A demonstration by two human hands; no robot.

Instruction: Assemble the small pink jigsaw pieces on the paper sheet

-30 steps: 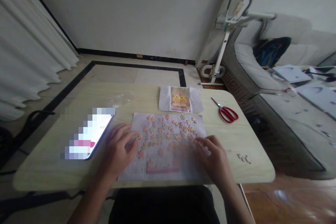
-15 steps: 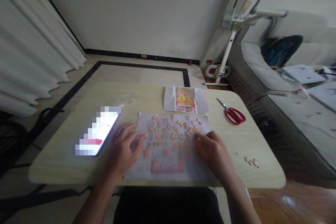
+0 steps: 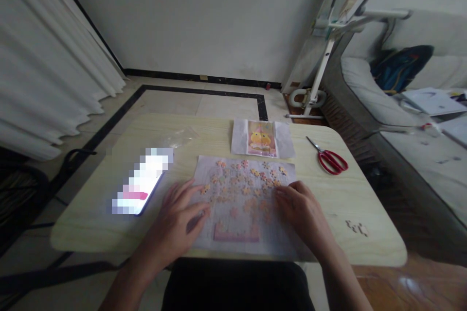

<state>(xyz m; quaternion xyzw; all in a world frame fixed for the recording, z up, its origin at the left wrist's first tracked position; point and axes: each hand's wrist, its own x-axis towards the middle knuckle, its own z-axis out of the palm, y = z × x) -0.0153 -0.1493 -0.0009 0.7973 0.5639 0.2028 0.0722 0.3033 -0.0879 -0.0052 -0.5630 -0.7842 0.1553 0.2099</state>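
Observation:
Loose jigsaw puzzle pieces [image 3: 246, 190] in pink and yellow lie scattered over a white sheet of paper [image 3: 204, 164]. At the sheet's near edge is a joined pink strip of puzzle [image 3: 236, 235]. My left hand [image 3: 182, 214] rests over the sheet's left side, thumb and fingers spread, its index fingertip by a yellow piece [image 3: 206, 188]. On the right side, my right hand [image 3: 297, 204] has its fingers curled together beside several pieces; the fingertips are hidden, so anything between them cannot be seen. A picture of yellow chick-like figures [image 3: 261, 139] lies beyond the sheet.
A lit phone [image 3: 146, 182] lies left of the sheet, near a clear plastic bag [image 3: 180, 137]. Red-handled scissors [image 3: 332, 161] are at the right, with a few separate pieces [image 3: 356, 228] nearer the table's [image 3: 379, 248] right corner.
My left thumb and index finger have spread wider, and that hand now covers pieces at the sheet's left edge. My right hand stays nearly in place. The view has shifted slightly.

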